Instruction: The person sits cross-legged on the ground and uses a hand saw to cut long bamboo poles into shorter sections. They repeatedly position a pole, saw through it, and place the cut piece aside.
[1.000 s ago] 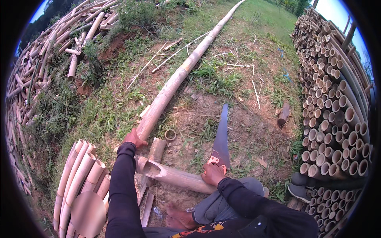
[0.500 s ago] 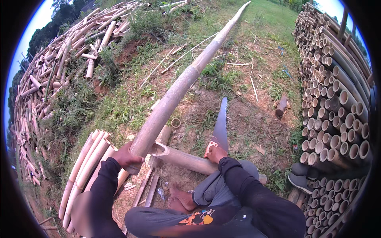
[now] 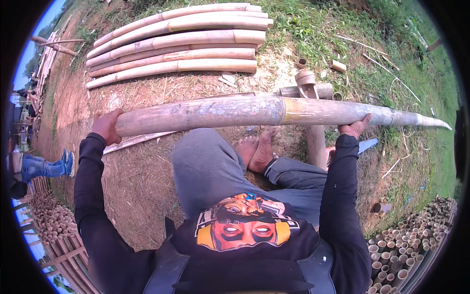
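Observation:
A long bamboo pole (image 3: 210, 112) lies across in front of me, its thick end at the left and its thin end running far off to the right. My left hand (image 3: 106, 126) is closed round the thick end. Further along, my right hand (image 3: 356, 126) grips the pole from the near side, fingers partly hidden. Beyond my right wrist lies a handsaw (image 3: 368, 145), its blade on the ground and its handle partly covered by my sleeve. Under the pole, a notched bamboo piece (image 3: 316, 142) extends on both sides of it.
Several cut bamboo lengths (image 3: 171, 46) lie side by side at the far left. Short bamboo offcuts (image 3: 338, 65) lie beyond the pole. Stacked bamboo (image 3: 391, 257) fills the near right. A person in blue trousers (image 3: 41, 166) stands at the left edge.
My view and body have turned left. The pole now lies crosswise instead of pointing ahead. My right hand has let go of the saw and taken hold of the pole; my left still holds its end.

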`<state>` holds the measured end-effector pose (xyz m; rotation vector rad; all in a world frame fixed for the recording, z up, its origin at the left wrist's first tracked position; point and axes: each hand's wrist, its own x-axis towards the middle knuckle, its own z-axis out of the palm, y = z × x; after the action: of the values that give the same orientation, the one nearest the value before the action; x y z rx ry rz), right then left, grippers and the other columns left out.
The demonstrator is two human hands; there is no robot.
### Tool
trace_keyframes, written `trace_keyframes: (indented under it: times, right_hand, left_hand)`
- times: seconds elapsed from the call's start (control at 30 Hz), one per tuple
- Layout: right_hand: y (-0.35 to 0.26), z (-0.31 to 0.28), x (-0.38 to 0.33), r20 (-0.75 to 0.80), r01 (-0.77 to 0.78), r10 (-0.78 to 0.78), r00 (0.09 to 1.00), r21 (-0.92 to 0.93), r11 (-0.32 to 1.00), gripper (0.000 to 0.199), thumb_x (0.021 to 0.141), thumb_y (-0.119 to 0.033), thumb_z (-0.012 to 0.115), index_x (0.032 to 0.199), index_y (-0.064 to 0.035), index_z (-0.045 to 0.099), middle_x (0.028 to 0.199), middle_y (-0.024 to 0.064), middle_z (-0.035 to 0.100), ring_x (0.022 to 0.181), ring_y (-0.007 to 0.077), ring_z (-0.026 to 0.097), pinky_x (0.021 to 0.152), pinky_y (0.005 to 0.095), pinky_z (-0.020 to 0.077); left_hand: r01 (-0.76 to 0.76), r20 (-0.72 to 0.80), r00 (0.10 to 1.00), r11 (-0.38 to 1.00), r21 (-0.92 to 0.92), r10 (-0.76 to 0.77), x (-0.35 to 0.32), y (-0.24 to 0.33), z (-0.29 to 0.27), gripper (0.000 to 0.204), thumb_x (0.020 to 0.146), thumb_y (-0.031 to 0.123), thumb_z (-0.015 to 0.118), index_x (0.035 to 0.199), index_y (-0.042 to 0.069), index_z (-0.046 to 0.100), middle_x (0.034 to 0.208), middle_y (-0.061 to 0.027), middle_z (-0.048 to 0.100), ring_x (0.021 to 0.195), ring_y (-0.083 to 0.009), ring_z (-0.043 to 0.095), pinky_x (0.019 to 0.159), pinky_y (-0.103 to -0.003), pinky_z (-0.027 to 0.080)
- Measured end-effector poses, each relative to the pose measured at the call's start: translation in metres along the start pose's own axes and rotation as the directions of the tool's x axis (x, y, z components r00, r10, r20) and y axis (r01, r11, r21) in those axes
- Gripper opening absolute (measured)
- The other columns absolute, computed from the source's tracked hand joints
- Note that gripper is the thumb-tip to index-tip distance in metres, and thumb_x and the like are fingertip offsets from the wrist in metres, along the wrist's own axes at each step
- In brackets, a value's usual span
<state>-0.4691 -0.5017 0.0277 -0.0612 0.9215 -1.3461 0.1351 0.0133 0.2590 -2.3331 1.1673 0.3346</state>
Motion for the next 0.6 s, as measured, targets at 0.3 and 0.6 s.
trace_keyframes:
  times: [0.3,0.6]
  right_hand:
    - [0.201,0.071,-0.214,0.171,-0.514,0.563,0.809,-0.261,0.817,0.07,0.087,-0.038,0.09,0.14,-0.0109,0.054,0.141,0.0116,0.054,0.137,0.0325,0.053,0.121,0.0549,0.0419]
    - [0.163,0.019,-0.153,0.241,-0.242,0.499,0.832,-0.652,0.719,0.086,0.1,-0.069,0.065,0.148,0.0002,0.048,0.143,0.0182,0.062,0.128,0.0271,0.063,0.107,0.044,0.0503]
  left_hand:
    - [-0.078,0.034,0.99,-0.735,-0.673,-0.136,0.028,0.206,0.174,0.104,0.084,0.062,0.085,0.159,0.007,0.039,0.154,-0.0206,0.051,0.145,-0.0393,0.048,0.118,-0.062,0.039]
    - [-0.411,0.339,0.809,-0.874,-0.259,-0.481,0.129,0.127,0.194,0.064,0.084,0.049,0.083,0.132,0.013,0.061,0.132,-0.0106,0.064,0.128,-0.0314,0.059,0.111,-0.062,0.047]
